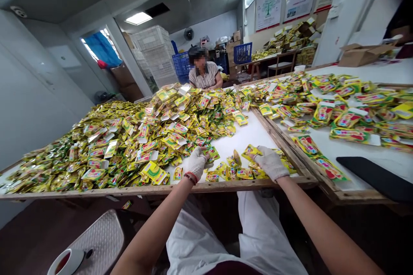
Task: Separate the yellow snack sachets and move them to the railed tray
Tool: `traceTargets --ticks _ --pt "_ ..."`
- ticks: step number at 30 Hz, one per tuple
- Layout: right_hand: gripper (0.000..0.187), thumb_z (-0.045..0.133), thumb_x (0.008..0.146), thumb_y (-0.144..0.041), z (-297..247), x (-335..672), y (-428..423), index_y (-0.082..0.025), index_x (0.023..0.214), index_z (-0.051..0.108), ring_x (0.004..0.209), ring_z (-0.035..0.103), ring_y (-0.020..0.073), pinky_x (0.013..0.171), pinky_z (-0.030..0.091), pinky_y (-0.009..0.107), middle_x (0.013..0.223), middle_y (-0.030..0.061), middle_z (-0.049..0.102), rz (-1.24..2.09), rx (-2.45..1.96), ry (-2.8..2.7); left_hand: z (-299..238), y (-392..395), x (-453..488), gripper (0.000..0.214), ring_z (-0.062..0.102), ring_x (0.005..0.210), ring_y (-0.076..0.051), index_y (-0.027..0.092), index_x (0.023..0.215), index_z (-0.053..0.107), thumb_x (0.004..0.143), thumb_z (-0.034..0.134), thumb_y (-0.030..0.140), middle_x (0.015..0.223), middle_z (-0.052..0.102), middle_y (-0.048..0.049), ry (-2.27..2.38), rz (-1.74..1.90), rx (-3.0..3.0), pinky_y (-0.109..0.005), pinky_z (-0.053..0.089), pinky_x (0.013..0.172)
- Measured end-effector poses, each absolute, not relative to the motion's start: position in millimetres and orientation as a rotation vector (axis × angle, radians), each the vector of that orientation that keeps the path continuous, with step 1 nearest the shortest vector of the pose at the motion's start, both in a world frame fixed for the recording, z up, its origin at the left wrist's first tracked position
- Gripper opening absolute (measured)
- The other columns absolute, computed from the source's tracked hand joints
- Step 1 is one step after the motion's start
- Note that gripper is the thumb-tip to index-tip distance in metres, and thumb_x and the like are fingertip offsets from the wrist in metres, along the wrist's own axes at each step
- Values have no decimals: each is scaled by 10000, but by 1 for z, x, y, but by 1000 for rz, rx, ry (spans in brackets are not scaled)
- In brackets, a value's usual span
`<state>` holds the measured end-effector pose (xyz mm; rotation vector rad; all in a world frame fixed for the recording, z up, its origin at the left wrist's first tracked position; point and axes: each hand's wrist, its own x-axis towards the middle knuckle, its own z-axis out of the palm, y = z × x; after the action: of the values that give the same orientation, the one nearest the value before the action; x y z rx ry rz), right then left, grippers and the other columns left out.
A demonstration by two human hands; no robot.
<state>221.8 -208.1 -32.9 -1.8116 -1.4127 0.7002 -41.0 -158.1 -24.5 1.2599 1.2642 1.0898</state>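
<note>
Both my hands wear white gloves and rest near the front edge of a white table (248, 135) with a wooden rim. My left hand (194, 163) lies curled on small yellow-green sachets at the foot of a big heap of sachets (129, 137). My right hand (270, 162) is closed over a small stack of sachets (251, 151). More loose sachets (230, 172) lie between the two hands.
A second table (355, 137) to the right carries more sachets and a dark flat object (374, 176). A person in a striped shirt (205, 75) sits at the far end. A cup (66, 262) stands on a stool at lower left. Crates and boxes fill the back.
</note>
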Motion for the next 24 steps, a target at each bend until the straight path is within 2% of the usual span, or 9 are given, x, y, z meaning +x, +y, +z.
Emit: traceTargets --ticks 3,7,13,16,18,22,24 --pt "316 489 832 -428 -28 192 -213 -173 988 590 626 613 150 530 455 231 773 42 669 866 -1619 -1398 -25 -172 -27 388 601 590 -93 196 935 443 670 711 288 722 537 40 1166 1148 1105 -268 568 586" --pt "270 455 834 -421 -29 162 -210 -180 872 572 518 549 121 483 434 210 601 -19 595 974 -1483 -1397 -26 -181 -13 408 612 590 -98 201 846 395 629 735 262 710 560 48 1061 1162 953 -288 587 605" --pt "203 516 784 -371 -29 155 -190 -190 744 598 503 491 124 499 395 229 557 -26 556 859 -1568 -1528 -35 -174 -12 408 656 651 -151 193 865 455 591 749 266 741 591 30 976 1096 816 -339 592 626" --pt "201 540 779 -374 -30 153 -180 -192 787 626 589 550 152 577 422 251 652 12 626 747 -1626 -1648 -39 -171 -13 412 660 690 -166 180 942 526 613 744 299 818 631 -10 935 1051 832 -325 586 616" --pt "228 531 792 -381 -32 150 -176 -185 843 637 695 602 180 646 444 265 772 52 674 669 -1662 -1715 -42 -169 -13 390 648 690 -158 172 914 541 624 746 331 820 633 -19 919 1045 839 -305 577 606" --pt "293 504 814 -398 -38 142 -171 -166 944 627 877 634 237 776 470 319 949 110 689 580 -1720 -1736 -47 -164 -13 425 576 614 -111 183 822 501 581 800 365 703 554 38 976 1110 844 -256 541 560" --pt "366 519 806 -418 -41 138 -169 -160 1053 599 927 633 255 815 479 353 1026 125 678 562 -1747 -1659 -50 -162 -12 443 539 581 -97 187 801 491 561 814 373 658 503 59 1008 1130 873 -242 521 543"
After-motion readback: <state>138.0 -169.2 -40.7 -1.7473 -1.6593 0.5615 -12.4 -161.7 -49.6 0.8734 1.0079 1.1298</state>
